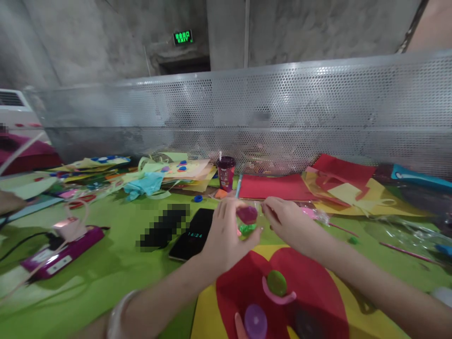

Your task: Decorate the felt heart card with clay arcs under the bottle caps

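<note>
My left hand (224, 235) curls its fingers and thumb around a lump of purple clay (248, 215). Bright green clay (247, 230) shows just below that lump, inside the curve of the same hand. Close by on the right, my right hand (282, 215) has its fingertips pinched together; what they hold is too small to make out, though something clear shows between the hands. Beneath both lies a red paper heart (307, 278) on a yellow sheet (206, 315). On the heart sit a green clay disc (277, 282), a pink clay strip (278, 297) and a purple clay oval (255, 322).
A phone (192, 235) lies left of my left hand. A purple power strip (67, 252) with cables is farther left, near another person's hand (10, 203). A lidded cup (226, 173), red paper (275, 187) and paper scraps line the back, before a perforated metal screen (300, 103).
</note>
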A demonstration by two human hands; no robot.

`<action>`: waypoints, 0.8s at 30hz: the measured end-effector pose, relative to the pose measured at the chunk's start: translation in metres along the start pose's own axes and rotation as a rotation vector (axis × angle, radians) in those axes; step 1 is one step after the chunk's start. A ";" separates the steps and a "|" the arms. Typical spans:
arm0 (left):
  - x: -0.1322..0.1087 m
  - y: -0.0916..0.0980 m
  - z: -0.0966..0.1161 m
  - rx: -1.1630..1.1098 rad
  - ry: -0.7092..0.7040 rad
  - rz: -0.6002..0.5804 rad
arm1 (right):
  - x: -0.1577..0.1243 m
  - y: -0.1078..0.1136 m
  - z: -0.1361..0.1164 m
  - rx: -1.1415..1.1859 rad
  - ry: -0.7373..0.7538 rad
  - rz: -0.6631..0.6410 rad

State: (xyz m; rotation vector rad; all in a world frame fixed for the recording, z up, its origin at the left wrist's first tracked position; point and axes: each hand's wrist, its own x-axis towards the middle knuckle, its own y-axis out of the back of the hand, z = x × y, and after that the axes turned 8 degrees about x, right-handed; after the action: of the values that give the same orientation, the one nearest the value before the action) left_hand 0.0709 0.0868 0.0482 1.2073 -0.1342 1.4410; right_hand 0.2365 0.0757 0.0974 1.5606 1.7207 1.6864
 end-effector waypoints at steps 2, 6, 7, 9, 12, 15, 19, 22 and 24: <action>0.002 -0.001 -0.005 0.067 -0.075 -0.021 | 0.002 0.006 -0.001 0.067 -0.025 -0.027; 0.001 -0.005 -0.014 0.158 -0.113 -0.121 | 0.003 0.012 -0.002 0.146 -0.004 -0.042; 0.001 -0.006 -0.016 0.169 -0.107 -0.136 | 0.003 0.011 -0.001 0.149 0.005 -0.014; 0.001 -0.007 -0.018 0.172 -0.099 -0.160 | 0.004 0.009 0.001 0.143 0.035 0.067; 0.002 -0.007 -0.019 0.151 -0.089 -0.190 | 0.004 0.005 0.005 0.134 0.121 0.146; 0.002 -0.006 -0.017 0.130 -0.073 -0.207 | 0.004 0.005 0.009 0.143 0.222 0.162; 0.002 -0.006 -0.016 0.130 -0.055 -0.207 | 0.003 0.005 0.014 0.159 0.345 0.185; 0.002 -0.006 -0.016 0.142 -0.052 -0.205 | 0.003 0.004 0.015 0.154 0.351 0.162; 0.002 -0.006 -0.015 0.151 -0.058 -0.206 | 0.003 0.002 0.013 0.156 0.326 0.141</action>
State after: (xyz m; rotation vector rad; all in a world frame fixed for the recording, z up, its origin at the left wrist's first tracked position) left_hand 0.0669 0.0999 0.0392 1.3453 0.0594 1.2540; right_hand 0.2469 0.0846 0.0965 1.5753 1.9817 2.0132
